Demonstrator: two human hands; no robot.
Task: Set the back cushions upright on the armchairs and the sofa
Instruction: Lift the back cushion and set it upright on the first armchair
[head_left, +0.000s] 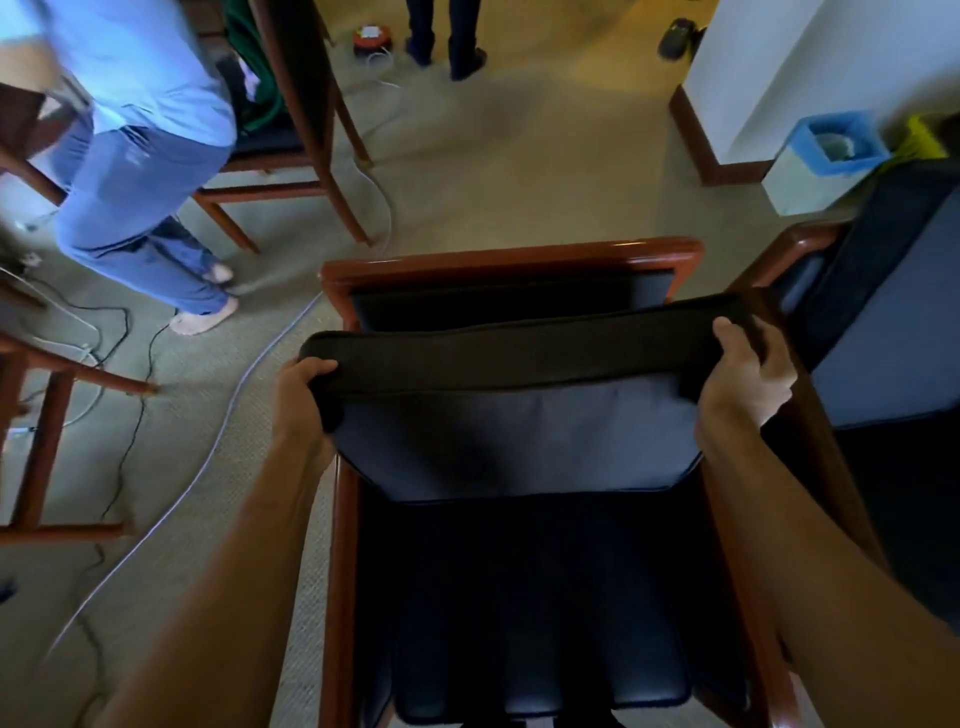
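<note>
Both hands grip the dark back cushion (511, 415) at mid-frame, left hand (304, 387) and right hand (740, 376) curled over its top corners (above the seat). Behind it stands the armchair (511, 257) backrest; a person in blue (140, 156) stands upper left.

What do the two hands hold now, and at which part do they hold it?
Both hands hold the dark back cushion over the armchair. The left hand grips its upper left corner, the right hand its upper right corner.
</note>
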